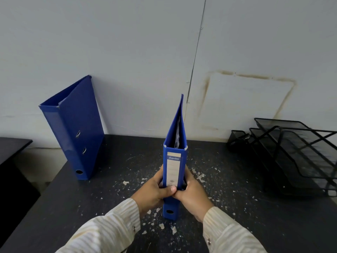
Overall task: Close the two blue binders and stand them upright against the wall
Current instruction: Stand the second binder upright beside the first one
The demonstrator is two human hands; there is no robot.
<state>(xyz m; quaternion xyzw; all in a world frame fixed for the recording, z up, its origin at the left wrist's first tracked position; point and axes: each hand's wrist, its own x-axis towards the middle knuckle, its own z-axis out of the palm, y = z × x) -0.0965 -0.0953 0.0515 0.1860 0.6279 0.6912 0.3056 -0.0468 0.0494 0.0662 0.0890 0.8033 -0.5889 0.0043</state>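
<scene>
Both hands, the left hand (pixel 155 190) and the right hand (pixel 191 195), were clamped round the spine of a closed blue binder (pixel 175 161) standing mid-tabletop (pixel 113 198), while the other blue binder (pixel 76 128) leaned against the wall (pixel 136 61) near the back-left corner.

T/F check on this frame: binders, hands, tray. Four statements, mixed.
1. The left hand and right hand both grip the centre binder. True.
2. The left binder lies flat on the table. False: it stands on end by the wall.
3. The tray sits at the right of the table. True.
4. The centre binder's spine faces the wall. False: the labelled spine faces the camera.
</scene>
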